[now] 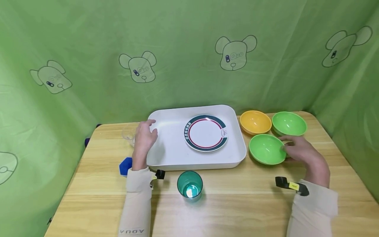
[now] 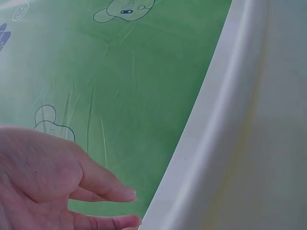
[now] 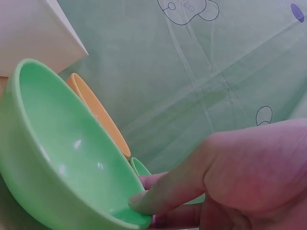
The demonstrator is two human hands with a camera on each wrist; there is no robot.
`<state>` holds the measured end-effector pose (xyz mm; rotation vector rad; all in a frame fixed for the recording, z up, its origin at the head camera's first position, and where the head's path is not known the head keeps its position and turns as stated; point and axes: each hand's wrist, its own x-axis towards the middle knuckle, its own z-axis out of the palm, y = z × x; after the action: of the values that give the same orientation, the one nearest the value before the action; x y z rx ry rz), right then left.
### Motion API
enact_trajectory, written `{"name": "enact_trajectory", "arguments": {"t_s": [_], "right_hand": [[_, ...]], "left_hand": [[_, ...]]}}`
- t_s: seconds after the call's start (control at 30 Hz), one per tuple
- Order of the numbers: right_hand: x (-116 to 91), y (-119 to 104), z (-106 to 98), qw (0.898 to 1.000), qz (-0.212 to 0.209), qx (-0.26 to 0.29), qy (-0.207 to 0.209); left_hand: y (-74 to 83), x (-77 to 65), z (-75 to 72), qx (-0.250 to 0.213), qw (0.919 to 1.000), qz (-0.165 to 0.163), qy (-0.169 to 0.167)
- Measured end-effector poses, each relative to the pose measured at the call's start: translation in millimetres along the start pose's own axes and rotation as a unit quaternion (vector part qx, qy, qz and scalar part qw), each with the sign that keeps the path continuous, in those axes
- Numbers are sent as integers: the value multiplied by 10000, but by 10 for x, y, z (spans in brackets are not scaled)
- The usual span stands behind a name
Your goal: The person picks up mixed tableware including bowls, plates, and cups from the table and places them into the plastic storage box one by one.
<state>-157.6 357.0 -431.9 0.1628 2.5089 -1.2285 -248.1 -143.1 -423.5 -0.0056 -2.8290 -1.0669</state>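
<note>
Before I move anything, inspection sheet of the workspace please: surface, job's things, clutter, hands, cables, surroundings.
Surface: pale wooden table, visible grain.
Job's things: near green bowl, gripped at its rim; white tray with a round plate in it.
Clutter: orange bowl and far green bowl behind the near one; teal cup in front of the tray; blue block and a clear item, partly hidden, on the left.
Hands: right hand pinches the near green bowl; left hand at the tray's left side, contact unclear.
Cables: nothing seen.
Surroundings: green curtain with cartoon heads, behind and both sides.
</note>
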Motion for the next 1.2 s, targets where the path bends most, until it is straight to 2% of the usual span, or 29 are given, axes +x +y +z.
{"name": "enact_trajectory", "arguments": {"t_s": [0.3, 0.77, 0.97, 1.2], "right_hand": [[-58, -19, -26, 9997, -16, -144, 176], [-61, -12, -45, 9995, 115, -154, 236], [-86, -24, -60, 9987, -27, -236, 440], [-115, -72, -77, 9977, -4, -295, 609]], "left_hand": [[-1, 3, 3, 71, 10000, -58, -10], [-32, 21, 5, -10, 9997, -230, 61], [-30, 17, 9, 58, 9994, -322, 92], [-25, -2, -16, 168, 9987, -463, 109]]}}
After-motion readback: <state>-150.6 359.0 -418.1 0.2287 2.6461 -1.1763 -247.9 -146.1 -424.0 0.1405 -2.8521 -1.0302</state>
